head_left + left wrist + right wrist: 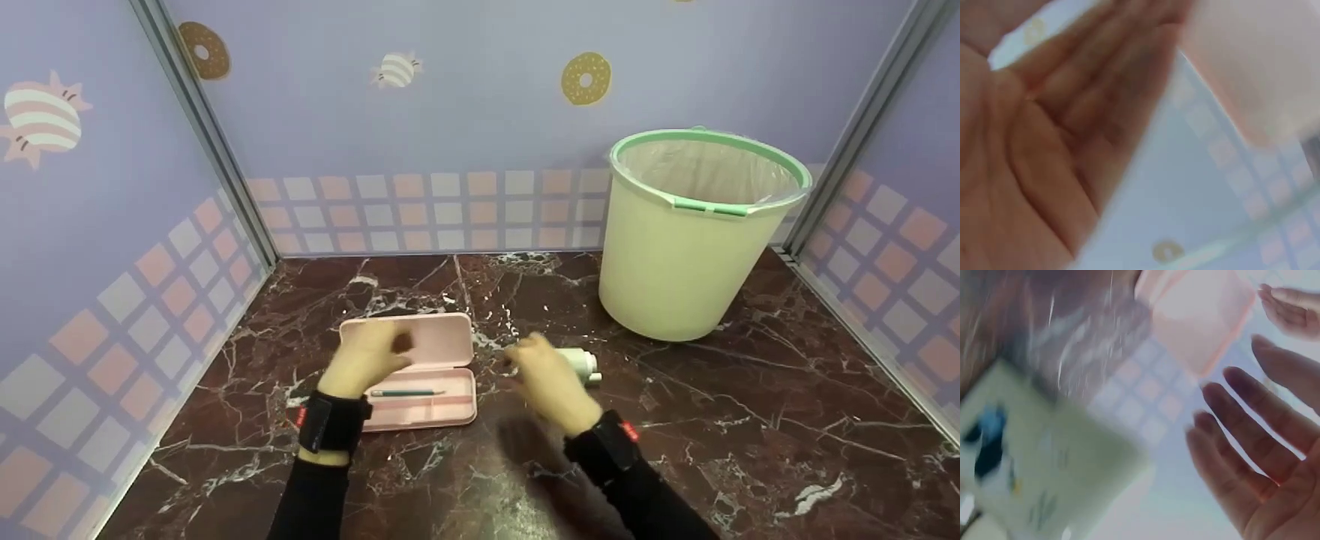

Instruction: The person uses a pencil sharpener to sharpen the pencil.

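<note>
An open pink pencil case (pixel 442 341) lies on the dark marble table (pixel 750 420) with a green pen (pixel 409 392) in its near half. My left hand (pixel 367 356) hovers over the case's lid with straight fingers and holds nothing. In the left wrist view the palm (pixel 1061 129) is flat and the case (pixel 1252 62) is a blur past the fingertips. My right hand (pixel 544 375) sits just right of the case, fingers spread and empty. A white bottle (pixel 581 362) lies on its side right beside it. The right wrist view shows the right hand (pixel 1252 455), the case (pixel 1196 315) and the blurred bottle (pixel 1044 455).
A pale green bin (pixel 690 232) with a clear liner stands at the back right of the table. Lilac walls with checked bands close in the left, back and right sides. The table's front edge is out of view.
</note>
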`<state>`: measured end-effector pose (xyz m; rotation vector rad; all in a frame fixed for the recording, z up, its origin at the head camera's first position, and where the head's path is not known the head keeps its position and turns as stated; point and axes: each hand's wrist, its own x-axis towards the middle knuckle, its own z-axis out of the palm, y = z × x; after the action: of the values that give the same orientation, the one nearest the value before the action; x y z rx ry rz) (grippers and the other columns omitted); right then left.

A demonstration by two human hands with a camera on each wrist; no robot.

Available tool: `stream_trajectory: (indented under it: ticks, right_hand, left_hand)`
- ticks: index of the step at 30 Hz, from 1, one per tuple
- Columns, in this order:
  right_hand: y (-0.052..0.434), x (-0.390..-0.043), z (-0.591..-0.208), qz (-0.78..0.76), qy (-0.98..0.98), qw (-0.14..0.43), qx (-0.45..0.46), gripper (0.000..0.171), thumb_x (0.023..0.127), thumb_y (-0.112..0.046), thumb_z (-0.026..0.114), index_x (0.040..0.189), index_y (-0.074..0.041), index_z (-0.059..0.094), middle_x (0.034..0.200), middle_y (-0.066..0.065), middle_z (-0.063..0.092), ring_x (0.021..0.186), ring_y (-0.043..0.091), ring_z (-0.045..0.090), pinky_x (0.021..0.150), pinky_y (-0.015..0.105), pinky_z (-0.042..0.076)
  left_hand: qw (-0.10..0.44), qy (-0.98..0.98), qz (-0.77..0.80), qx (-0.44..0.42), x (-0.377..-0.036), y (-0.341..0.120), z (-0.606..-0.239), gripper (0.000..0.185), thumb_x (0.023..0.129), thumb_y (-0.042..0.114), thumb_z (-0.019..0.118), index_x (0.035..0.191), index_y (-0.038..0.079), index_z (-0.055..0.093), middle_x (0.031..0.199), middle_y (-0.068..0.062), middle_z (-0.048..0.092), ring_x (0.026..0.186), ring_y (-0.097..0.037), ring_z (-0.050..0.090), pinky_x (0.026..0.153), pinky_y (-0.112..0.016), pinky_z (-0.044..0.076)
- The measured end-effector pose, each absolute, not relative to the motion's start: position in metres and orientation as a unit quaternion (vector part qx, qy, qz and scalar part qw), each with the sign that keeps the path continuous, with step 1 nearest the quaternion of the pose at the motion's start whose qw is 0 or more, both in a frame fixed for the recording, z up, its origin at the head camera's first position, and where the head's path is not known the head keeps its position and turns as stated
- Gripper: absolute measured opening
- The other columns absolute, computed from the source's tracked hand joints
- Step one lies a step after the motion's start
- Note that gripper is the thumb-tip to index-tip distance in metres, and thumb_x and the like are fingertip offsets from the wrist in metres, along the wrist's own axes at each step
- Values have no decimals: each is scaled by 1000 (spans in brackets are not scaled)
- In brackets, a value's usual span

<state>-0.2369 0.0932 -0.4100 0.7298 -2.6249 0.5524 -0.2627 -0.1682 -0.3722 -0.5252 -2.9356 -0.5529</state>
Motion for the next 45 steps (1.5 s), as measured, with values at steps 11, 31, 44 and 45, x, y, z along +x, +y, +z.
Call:
stream_trajectory:
  ticks: [11,31,44,45]
  right_hand:
    - [148,-256,-410,199,-949,96,223,52,59,-4,88,107,-1,67,101,14,68,99,34,60,90,48,52]
    - [161,-261,-415,195,-955,115,189,44,63,1,85,103,4,67,97,21,70,94,40,64,82,52,53]
    - [157,-249,-392,217,-953,169,124,47,72,-17,85,106,7,64,96,22,68,87,38,66,75,49,54]
    - [156,-249,-391,218,-952,175,121,46,73,-19,85,104,7,64,94,22,68,86,38,66,73,49,54]
  left_hand:
    - [76,-898,-251,-352,-265,-92,-414,39,82,8,75,119,2,65,116,-17,71,101,-32,69,94,-42,55]
    - [112,-917,-190,-332,-253,-56,-436,40,84,16,75,121,4,65,118,-14,71,106,-28,69,94,-39,55]
    - [182,-910,-220,-299,-248,-31,-434,71,78,34,81,136,1,54,130,-19,64,112,-32,67,94,-40,55]
    - [183,-912,-221,-293,-248,-28,-434,74,78,36,81,137,1,54,130,-19,63,112,-33,66,94,-41,56]
